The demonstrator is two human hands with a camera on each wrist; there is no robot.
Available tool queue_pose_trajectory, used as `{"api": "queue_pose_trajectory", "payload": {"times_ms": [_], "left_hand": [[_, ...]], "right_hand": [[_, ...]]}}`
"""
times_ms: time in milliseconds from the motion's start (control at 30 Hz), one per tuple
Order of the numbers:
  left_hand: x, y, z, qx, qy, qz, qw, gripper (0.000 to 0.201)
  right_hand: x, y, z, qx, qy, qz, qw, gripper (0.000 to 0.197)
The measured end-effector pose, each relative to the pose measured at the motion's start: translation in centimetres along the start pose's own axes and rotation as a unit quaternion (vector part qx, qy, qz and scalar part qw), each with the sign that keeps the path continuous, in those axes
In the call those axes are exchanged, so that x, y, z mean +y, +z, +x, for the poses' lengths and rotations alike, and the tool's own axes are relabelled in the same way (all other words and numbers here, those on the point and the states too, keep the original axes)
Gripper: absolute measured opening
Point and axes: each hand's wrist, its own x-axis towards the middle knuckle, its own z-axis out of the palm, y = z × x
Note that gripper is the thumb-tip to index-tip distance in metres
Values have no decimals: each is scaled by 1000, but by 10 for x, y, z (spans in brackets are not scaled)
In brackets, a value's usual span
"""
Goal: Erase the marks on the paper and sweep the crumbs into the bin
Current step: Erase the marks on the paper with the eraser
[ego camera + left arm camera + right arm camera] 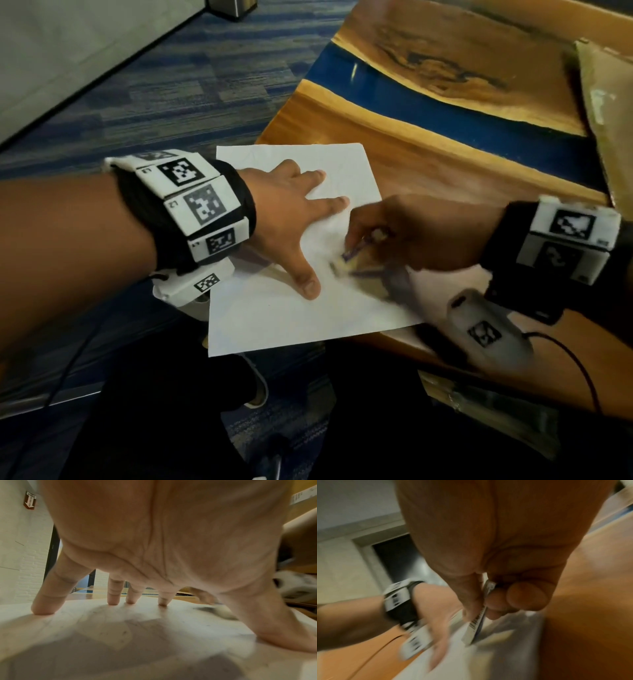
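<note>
1. The left hand (291, 219) is spread flat, fingertips pressed on the paper (274, 318) at the counter (445, 178) edge.
2. The eraser (352, 255), pinched in the right hand (404, 233), is seen at about four o'clock from the left hand, tip on the sheet; its long axis is blurred.
3. No bin can be identified.

— What does the room look like?
— Blue striped carpet (164, 85) covers the floor, meeting a pale wall (68, 44) at a dark baseboard.
— And the furniture?
— A glossy wooden table (445, 161) with a blue resin band (428, 113) running through it.
— Anything on the walls?
— White-painted brick (32, 574), a dark doorway (51, 555), and a small red sign (30, 500).
</note>
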Motion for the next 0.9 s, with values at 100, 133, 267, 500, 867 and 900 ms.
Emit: {"api": "queue_pose_trajectory", "payload": {"times_ms": [100, 133, 267, 500, 867, 900], "left_hand": [[3, -3, 0, -3, -2, 11, 1000, 133], [4, -4, 0, -5, -2, 16, 1000, 133], [8, -10, 3, -14, -5, 37, 999, 134], [16, -17, 5, -34, -17, 64, 997, 139], [22, -24, 8, -51, -26, 80, 995, 142], [23, -24, 7, -54, -27, 78, 995, 143]], "right_hand": [[20, -18, -4, 130, 100, -39, 986, 9], [21, -16, -7, 124, 91, -36, 987, 9], [8, -4, -9, 2, 16, 15, 1000, 17], [12, -5, -12, 2, 16, 23, 1000, 16], [27, -11, -7, 12, 35, 1, 999, 13], [30, -17, -5, 57, 63, -12, 996, 10]]}}
